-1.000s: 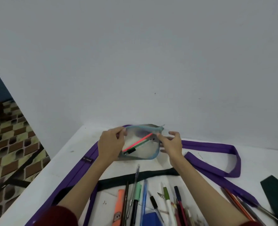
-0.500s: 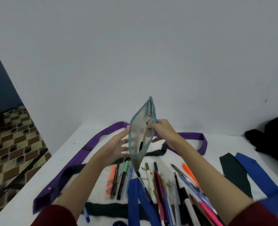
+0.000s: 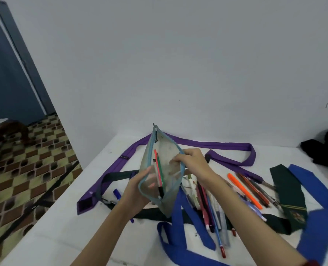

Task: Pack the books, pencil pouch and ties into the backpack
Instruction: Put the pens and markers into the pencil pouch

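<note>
both hands' fingers (image 3: 180, 159) pinch pencil pouch (image 3: 162, 169).

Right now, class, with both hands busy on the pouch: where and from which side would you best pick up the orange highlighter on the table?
Grip the orange highlighter at mid-barrel, coming from above. It lies flat and slanted on the white table, right of the pouch, with dark pens close alongside, so a top-down pinch across the barrel probably suits best. The right hand is nearer.

The pencil pouch (image 3: 162, 169) has tipped mouth-open toward the camera, left hand (image 3: 138, 191) now gripping its lower edge.
</note>
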The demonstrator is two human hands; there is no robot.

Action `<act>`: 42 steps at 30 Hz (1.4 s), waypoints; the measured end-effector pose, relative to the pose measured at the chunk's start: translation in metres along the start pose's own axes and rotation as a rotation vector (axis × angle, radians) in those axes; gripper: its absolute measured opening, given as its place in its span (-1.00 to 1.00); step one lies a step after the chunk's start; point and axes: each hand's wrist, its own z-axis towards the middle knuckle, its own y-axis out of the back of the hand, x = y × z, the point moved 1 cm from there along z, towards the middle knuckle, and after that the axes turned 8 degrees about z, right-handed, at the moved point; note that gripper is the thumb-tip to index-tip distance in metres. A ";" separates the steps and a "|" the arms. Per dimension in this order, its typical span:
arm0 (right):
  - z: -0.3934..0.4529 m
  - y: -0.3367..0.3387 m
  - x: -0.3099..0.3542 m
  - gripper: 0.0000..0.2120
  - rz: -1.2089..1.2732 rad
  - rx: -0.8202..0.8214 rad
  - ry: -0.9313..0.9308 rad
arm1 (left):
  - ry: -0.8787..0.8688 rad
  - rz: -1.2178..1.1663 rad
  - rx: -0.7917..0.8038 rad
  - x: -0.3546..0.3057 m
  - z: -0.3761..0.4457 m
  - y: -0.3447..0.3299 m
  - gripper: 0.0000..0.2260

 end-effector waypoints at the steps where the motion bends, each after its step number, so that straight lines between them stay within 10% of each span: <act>1: 0.001 -0.004 -0.001 -0.89 0.005 -0.003 -0.008 | 0.007 -0.017 -0.037 -0.002 -0.001 0.012 -0.26; 10: 0.020 -0.085 -0.024 -0.54 0.045 0.023 -0.093 | 0.049 0.138 -0.234 -0.037 -0.020 0.104 -0.58; 19: 0.027 -0.162 -0.087 -0.64 -1.119 0.375 -0.059 | 0.022 0.173 -0.303 -0.058 -0.023 0.162 -0.80; 25: 0.048 -0.144 -0.082 -0.81 -0.828 0.320 -0.207 | 0.065 0.162 -0.247 -0.058 -0.010 0.159 -0.77; 33: 0.044 -0.092 0.010 -0.96 0.124 -0.450 0.210 | 0.059 0.179 -0.139 -0.056 0.023 0.128 -0.59; 42: 0.034 -0.129 0.009 -0.76 -0.297 -0.252 0.257 | 0.013 0.334 -0.081 -0.033 0.032 0.098 -0.60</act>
